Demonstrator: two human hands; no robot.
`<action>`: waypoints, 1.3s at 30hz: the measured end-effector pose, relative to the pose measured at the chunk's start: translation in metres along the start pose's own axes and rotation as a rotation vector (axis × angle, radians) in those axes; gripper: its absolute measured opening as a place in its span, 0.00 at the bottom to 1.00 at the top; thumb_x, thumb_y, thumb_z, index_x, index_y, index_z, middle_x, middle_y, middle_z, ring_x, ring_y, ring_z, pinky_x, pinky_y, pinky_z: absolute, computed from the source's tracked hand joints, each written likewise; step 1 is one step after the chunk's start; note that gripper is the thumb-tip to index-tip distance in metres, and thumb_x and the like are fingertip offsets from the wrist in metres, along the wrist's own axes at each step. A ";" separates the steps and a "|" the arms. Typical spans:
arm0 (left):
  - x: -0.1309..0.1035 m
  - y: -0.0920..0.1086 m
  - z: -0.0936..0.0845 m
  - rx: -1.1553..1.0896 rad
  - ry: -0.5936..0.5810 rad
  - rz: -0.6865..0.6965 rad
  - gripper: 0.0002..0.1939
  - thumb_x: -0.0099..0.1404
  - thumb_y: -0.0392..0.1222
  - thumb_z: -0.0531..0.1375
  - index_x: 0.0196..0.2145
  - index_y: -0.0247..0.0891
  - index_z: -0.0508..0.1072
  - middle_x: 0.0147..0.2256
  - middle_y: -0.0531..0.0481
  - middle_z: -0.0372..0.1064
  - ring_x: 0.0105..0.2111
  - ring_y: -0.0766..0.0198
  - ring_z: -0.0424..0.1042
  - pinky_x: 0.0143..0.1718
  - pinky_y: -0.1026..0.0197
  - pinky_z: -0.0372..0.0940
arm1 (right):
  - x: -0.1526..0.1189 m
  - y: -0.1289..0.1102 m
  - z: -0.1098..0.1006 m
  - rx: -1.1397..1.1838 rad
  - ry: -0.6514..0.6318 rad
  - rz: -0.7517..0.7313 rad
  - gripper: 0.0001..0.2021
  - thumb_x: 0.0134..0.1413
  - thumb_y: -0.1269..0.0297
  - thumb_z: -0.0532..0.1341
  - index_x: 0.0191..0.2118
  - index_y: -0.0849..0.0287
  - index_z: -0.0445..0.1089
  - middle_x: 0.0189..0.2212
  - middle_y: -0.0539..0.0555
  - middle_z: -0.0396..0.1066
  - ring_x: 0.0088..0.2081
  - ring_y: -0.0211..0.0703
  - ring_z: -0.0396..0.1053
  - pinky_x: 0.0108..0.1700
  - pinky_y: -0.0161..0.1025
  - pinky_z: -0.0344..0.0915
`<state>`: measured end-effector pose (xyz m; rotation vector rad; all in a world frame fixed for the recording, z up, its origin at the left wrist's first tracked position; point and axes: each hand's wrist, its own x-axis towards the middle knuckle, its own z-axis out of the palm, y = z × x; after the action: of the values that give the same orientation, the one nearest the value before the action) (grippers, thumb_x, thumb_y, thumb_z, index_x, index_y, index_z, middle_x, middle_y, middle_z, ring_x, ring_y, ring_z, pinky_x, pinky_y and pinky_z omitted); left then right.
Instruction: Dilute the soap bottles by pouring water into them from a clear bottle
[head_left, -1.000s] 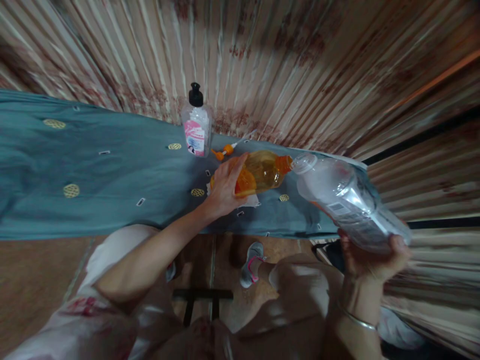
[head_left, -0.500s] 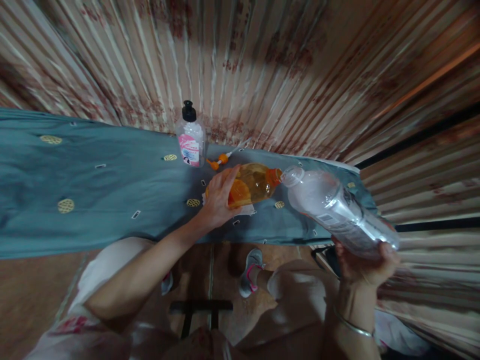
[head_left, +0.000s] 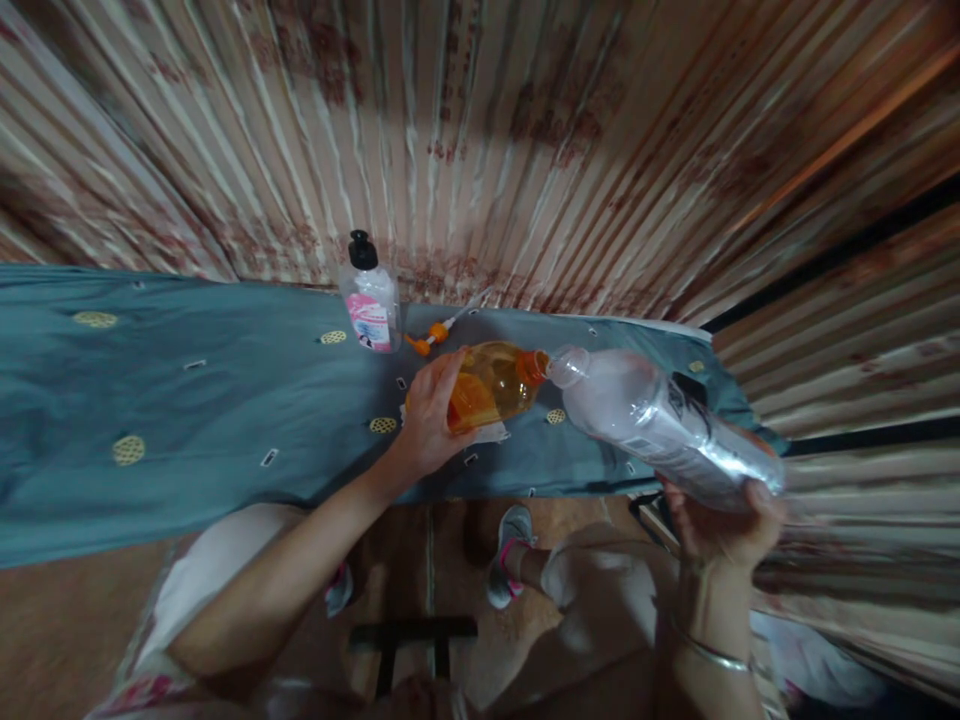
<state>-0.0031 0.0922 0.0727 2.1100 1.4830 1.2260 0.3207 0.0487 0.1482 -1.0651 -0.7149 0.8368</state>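
My left hand (head_left: 431, 415) is wrapped round an orange see-through bottle (head_left: 501, 385), which leans to the right with its open neck up. In my right hand (head_left: 724, 520) is a larger clear plastic bottle (head_left: 637, 405) with a silvery label, tilted so its mouth points left and meets the orange bottle's neck. Whether liquid passes between the two mouths I cannot tell. A white paper or cloth (head_left: 491, 433) lies under the orange bottle. Behind my left hand, an orange pump top (head_left: 435, 335) with a pale tube rests on the cloth.
A clear bottle with a pink label and black cap (head_left: 371, 305) stands at the back of the blue-green cloth-covered table (head_left: 202, 410). Pleated curtains (head_left: 420, 130) hang behind and on the right. Below the table edge are my feet and a dark stand (head_left: 412, 630).
The whole scene sits slightly lower and further left as the view shifts. Both hands keep their hold, and the bottle mouths stay together.
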 end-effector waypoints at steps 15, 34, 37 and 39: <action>-0.002 0.001 -0.003 -0.007 -0.007 -0.003 0.55 0.56 0.41 0.71 0.72 0.44 0.44 0.65 0.37 0.58 0.64 0.43 0.60 0.66 0.36 0.57 | 0.004 0.004 0.001 0.120 0.023 -0.014 0.27 0.30 0.59 0.69 0.44 0.55 0.72 0.41 0.49 0.77 0.43 0.46 0.75 0.30 0.37 0.75; -0.002 0.003 -0.003 -0.035 -0.038 -0.035 0.54 0.57 0.42 0.71 0.72 0.44 0.45 0.66 0.37 0.57 0.65 0.42 0.59 0.66 0.36 0.56 | 0.003 0.001 0.014 0.111 0.004 -0.033 0.25 0.32 0.57 0.68 0.43 0.55 0.74 0.41 0.52 0.78 0.44 0.48 0.77 0.34 0.39 0.76; -0.002 0.003 -0.003 -0.040 -0.037 -0.052 0.54 0.56 0.40 0.70 0.72 0.44 0.46 0.66 0.38 0.57 0.65 0.42 0.59 0.67 0.37 0.56 | 0.003 0.002 0.013 0.096 0.000 -0.032 0.24 0.33 0.57 0.67 0.43 0.53 0.74 0.42 0.52 0.78 0.45 0.50 0.77 0.32 0.39 0.75; -0.002 0.004 -0.002 -0.043 -0.034 -0.056 0.54 0.55 0.39 0.70 0.72 0.43 0.47 0.66 0.38 0.57 0.65 0.42 0.59 0.67 0.38 0.56 | 0.003 0.002 0.012 0.087 0.008 -0.034 0.25 0.33 0.56 0.66 0.44 0.54 0.74 0.43 0.52 0.78 0.46 0.51 0.77 0.32 0.40 0.75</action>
<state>-0.0025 0.0886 0.0754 2.0377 1.4768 1.1852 0.3120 0.0575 0.1501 -0.9754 -0.6825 0.8272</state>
